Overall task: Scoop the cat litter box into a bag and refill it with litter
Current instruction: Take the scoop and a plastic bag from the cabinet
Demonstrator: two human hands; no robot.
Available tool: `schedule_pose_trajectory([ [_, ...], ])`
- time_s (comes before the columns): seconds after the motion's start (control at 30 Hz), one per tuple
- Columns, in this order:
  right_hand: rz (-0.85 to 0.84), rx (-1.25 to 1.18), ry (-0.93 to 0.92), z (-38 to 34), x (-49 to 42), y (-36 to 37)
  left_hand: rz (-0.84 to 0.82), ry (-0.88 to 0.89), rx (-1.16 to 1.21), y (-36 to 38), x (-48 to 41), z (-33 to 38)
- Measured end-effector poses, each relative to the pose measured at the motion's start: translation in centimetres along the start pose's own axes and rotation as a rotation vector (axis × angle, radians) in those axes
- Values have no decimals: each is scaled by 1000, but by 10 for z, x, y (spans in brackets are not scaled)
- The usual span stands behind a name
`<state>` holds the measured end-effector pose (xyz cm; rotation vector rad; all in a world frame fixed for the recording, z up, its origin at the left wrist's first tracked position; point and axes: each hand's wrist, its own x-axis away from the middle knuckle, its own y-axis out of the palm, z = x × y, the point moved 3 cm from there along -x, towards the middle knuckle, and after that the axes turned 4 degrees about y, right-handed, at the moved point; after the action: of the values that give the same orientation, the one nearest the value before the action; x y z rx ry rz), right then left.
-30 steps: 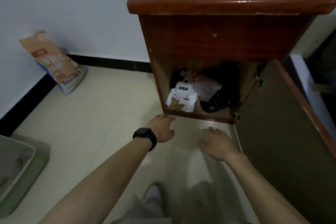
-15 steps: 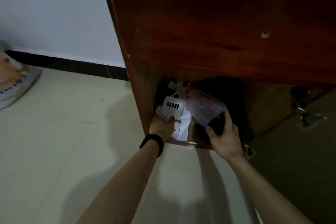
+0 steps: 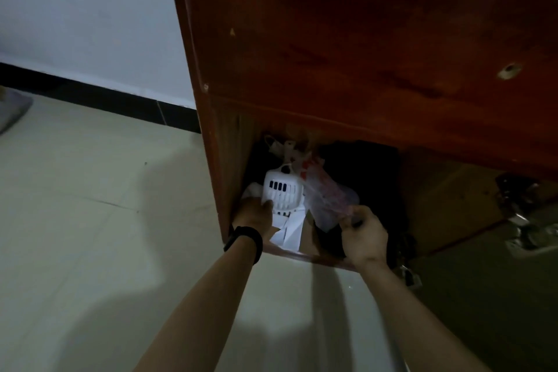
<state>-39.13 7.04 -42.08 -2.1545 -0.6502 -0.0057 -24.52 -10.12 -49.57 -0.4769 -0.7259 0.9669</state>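
A white slotted litter scoop stands inside the low open compartment of a dark wooden cabinet. My left hand, with a black band on the wrist, grips the scoop's lower left edge. Right of the scoop lies a thin clear plastic bag with red print; my right hand pinches its lower corner. White paper lies under the scoop. The litter box is out of view.
A black bag fills the dark back of the compartment. The cabinet door hangs open at the right, its metal hinges showing. Pale tiled floor stretches left to a white wall with black skirting. A grey sack edge shows far left.
My head dropped closer to the cabinet. Both hands moved from above the floor into the compartment; the left took hold of the scoop, the right shifted from the black bag to the clear bag.
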Motion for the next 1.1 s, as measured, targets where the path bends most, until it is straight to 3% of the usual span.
schedule_pose_trajectory([
  [0.3,172,-480,66,-10,42,-30,82,-41,245,-41,58,12],
  [0.47,119,-719,95,2,121,-36,58,-44,566,-70,143,-25],
  [0.57,83,-814,161,18,169,-19,63,-69,593,-85,187,-65],
  [0.7,5,-822,213,39,234,17,103,-188,611,-101,243,-138],
  [0.9,-247,-739,305,53,304,71,217,-372,604,-117,311,-238],
  [1.1,-409,-638,245,35,324,117,409,-581,699,-130,326,-292],
])
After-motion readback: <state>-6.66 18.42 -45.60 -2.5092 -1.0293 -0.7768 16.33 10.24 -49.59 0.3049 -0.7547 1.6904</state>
